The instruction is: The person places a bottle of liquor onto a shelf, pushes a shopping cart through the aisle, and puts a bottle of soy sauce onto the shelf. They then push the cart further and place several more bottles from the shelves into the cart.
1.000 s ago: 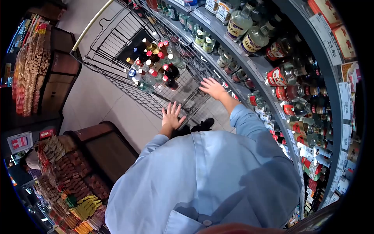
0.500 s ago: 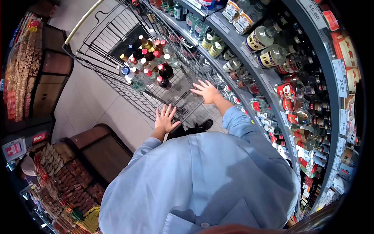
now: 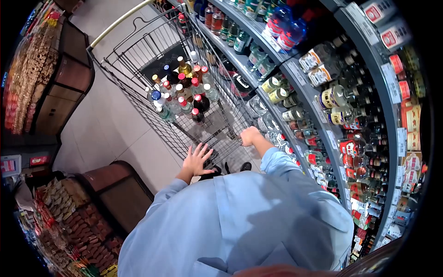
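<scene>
The right hand [image 3: 250, 136] grips the cart [image 3: 159, 62] at its near end, the left hand [image 3: 195, 162] open beside it; a lopsided tug could topple its bottles [image 3: 201, 104].

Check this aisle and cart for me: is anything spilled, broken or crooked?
Nothing stands out. The bottles in the cart stand clustered, with no visible spill or breakage. The shelves look slanted, but that is probably just the camera's tilt and wide lens.

The right hand [image 3: 250, 136] hides its own fingertips, and the price tags [image 3: 402, 141] bear print too small to read.
</scene>
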Tool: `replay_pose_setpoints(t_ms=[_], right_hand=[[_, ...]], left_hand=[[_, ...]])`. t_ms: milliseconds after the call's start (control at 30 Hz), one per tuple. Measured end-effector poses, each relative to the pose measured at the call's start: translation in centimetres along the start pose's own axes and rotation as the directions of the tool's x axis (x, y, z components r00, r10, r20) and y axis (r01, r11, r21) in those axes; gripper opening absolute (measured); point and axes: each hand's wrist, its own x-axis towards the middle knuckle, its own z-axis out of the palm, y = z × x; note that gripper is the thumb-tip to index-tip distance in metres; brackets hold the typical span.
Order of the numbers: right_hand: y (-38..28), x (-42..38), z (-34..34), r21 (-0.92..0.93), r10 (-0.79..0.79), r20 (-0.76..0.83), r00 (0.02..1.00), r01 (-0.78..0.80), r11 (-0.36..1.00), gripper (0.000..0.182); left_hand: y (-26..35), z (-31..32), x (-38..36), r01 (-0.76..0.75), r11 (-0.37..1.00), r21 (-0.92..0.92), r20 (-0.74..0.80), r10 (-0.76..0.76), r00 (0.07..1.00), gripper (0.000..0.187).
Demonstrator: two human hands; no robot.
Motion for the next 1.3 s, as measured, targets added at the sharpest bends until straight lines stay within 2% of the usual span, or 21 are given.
replay_pose_setpoints(t_ms=[67,133,200,267,333,367,467,667,867,1067,1133,1300], right_hand=[[-0.5,1.6,-0.9,0.023,0.017,0.010,1.000,-0.017,1.000,0.036],[-1.2,2.9,-1.9,0.014,0.015,0.020,1.000,-0.015,1.000,0.035],[-1.9,4.0,-3.2,0.006,0.015,0.027,1.000,-0.015,1.000,0.035],[-2.6,4.9,-5.1,0.078,0.015,0.021,1.000,-0.016,0.997,0.030],[-2.9,6.5,-6.3,0.052,0.013,0.041,0.999,-0.015,0.999,0.030],[-3.0,7.4,-6.9,0.039,0.020,0.056,0.998,-0.022,0.999,0.030],[-3.2,9.6,-9.5,0.056,0.017,0.051,0.999,-0.020,0.998,0.031],[-2.1,15.7,-13.7,0.052,-0.049,0.058,0.997,0.046,0.998,0.031],[-0.7,22.2,-18.8,0.004,-0.074,0.045,0.996,0.073,0.997,0.033],[-0.1,29.6,-28.1,0.040,-0.119,0.009,0.993,0.119,0.992,0.033],[-0.7,30.8,-29.8,0.065,-0.057,0.007,0.998,0.057,0.996,0.033],[-0.4,34.4,-35.0,0.036,-0.114,0.009,0.993,0.114,0.993,0.036]], left_hand=[[-2.0,-0.4,-0.1,-0.050,0.999,0.011,0.010,0.050,0.999,0.095],[-3.8,-0.4,-0.2,-0.042,0.999,0.020,-0.005,0.042,0.999,0.094],[-5.6,-0.6,-0.1,-0.035,0.999,0.033,0.048,0.033,0.998,0.092],[-7.4,-0.6,0.1,-0.018,0.999,0.028,0.020,0.018,1.000,0.090],[-9.1,-1.4,0.3,0.004,0.998,0.056,0.136,-0.011,0.991,0.090],[-10.1,-1.4,0.5,0.008,0.998,0.057,0.088,-0.013,0.996,0.089],[-13.0,-2.5,1.2,0.022,0.998,0.057,0.074,-0.027,0.997,0.086],[-19.0,-4.8,3.7,0.117,0.987,0.109,0.093,-0.128,0.987,0.085],[-25.9,-7.3,7.1,0.176,0.976,0.129,0.201,-0.200,0.959,0.090],[-36.2,-10.2,10.7,0.159,0.974,0.161,0.400,-0.212,0.892,0.092],[-38.4,-10.9,11.1,0.149,0.975,0.165,0.365,-0.200,0.909,0.092],[-44.1,-12.3,13.0,0.145,0.970,0.197,0.333,-0.205,0.920,0.094]])
